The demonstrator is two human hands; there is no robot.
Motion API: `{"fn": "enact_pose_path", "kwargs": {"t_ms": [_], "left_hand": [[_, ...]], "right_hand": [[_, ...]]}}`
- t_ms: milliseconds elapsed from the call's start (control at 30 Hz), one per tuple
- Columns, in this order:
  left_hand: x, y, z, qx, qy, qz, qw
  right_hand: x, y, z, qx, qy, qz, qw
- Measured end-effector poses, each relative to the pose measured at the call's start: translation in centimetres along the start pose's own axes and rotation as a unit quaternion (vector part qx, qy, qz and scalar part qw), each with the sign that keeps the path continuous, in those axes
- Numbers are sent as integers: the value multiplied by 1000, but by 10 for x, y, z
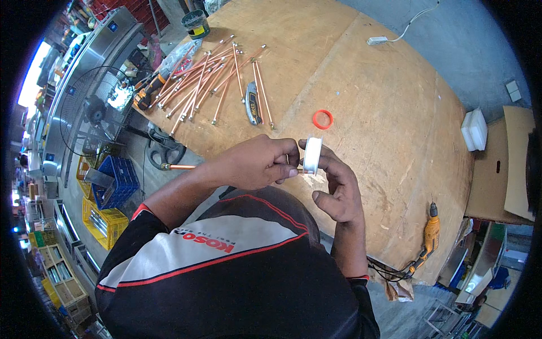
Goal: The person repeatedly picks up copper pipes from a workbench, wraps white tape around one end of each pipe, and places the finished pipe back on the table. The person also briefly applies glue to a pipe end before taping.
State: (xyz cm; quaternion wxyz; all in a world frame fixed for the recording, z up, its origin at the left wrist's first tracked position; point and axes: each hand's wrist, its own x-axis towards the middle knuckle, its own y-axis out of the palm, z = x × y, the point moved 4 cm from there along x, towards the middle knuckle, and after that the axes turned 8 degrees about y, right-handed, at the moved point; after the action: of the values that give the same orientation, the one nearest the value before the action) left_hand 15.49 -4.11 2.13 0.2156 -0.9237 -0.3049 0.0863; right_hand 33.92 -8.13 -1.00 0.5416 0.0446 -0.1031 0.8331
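My left hand [262,161] is closed round a thin copper tube [182,167], most of which is hidden behind the wrist and fingers. A brass-coloured fitting [165,166] shows at the tube's left end. My right hand [340,183] holds a white spool of tape [312,155] upright between its fingers, close against the tube's right end by the left fingertips. Whether tape is wound on that end, I cannot make out. Just beyond the hands, a red plastic ring [323,119] lies on the wooden table [389,135].
A pile of copper tubes [197,85] covers the table's far left, with a utility knife [252,104] beside it. An orange-handled tool [148,93] and a dark bucket [196,24] flank the pile. An orange drill [432,234] lies at right. Crates [116,181] stand on the floor.
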Motion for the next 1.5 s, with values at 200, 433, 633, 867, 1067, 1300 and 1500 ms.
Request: {"fn": "enact_pose_path", "kwargs": {"t_ms": [200,433,633,867,1067,1300,1500], "left_hand": [[-1,-11,-3,10,-11,-36,999],[-1,-9,0,55,-7,-64,996],[-1,-6,5,68,13,-119,990],[-3,-16,-7,-27,-9,-119,993],[-4,0,-16,-31,4,10,999],[-1,6,1,32,-1,29,999],[-1,-12,7,-12,-41,-66,997]], "right_hand": [[-6,7,15,89,38,-27,995],[-16,6,3,133,56,-33,989],[-15,10,-1,108,119,-70,984],[-19,17,-31,53,144,-77,985],[-9,-1,-36,3,114,-114,987],[6,-5,-1,31,43,-9,999],[-1,6,9,77,17,-7,997]]}}
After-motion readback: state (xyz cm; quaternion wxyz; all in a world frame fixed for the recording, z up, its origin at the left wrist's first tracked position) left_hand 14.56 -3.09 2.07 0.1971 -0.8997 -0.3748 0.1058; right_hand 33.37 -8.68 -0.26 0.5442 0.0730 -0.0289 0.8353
